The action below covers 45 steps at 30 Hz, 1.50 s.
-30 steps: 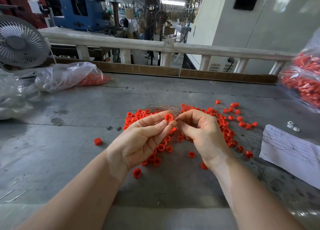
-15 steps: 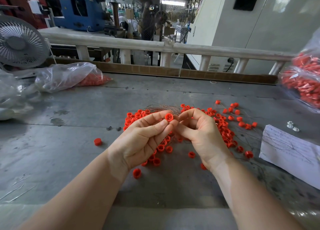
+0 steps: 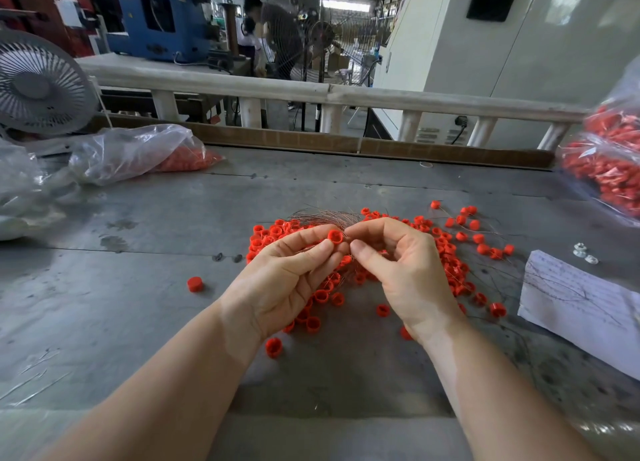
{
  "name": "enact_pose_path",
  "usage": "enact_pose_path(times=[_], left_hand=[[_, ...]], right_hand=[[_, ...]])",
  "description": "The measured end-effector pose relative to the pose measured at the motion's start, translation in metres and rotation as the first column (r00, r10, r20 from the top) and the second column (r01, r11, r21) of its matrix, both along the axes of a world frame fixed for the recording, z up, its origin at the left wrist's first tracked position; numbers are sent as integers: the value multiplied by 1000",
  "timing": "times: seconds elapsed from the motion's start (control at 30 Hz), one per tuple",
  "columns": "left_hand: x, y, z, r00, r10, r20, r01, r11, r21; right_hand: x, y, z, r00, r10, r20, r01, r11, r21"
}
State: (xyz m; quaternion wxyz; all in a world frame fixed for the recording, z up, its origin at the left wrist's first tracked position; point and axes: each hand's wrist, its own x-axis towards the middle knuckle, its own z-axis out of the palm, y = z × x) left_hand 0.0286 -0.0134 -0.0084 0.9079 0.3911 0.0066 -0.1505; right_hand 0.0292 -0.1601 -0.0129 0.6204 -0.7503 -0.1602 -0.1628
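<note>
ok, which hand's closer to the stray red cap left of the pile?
Left. The left hand is just right of the stray cap, not touching; the right hand lies farther right, past the left.

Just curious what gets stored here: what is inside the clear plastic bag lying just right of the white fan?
The clear bag holds a small heap of red caps at its right end. Glare and crumpled folds hide the rest.
</note>
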Motion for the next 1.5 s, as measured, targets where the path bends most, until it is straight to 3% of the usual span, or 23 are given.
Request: enact_pose_path(times=[0.4, 0.57, 0.73, 1.0, 1.2, 1.5], left_hand=[[-1, -1, 1, 1000, 17, 8, -17, 1000, 2], [0, 1, 0, 1000, 4, -10, -5, 999, -32], [1, 1, -1, 1000, 0, -4, 0, 1000, -21], [1, 0, -1, 1000, 18, 12, -18, 1000, 24], [-1, 0, 0, 999, 10, 54, -14, 997, 73], [-2, 0, 2, 998, 20, 68, -26, 996, 88]], right_hand=[[2, -7, 2, 998, -66, 4, 66, 997, -44], [-2, -3, 4, 999, -33, -17, 30, 991, -132], [-3, 0, 4, 988, 89, -125, -93, 995, -22], [-5, -2, 7, 989, 117, -87, -110, 991, 79], [-7, 0, 5, 993, 66, -99, -73, 995, -68], [-5, -1, 6, 997, 65, -47, -65, 998, -18]])
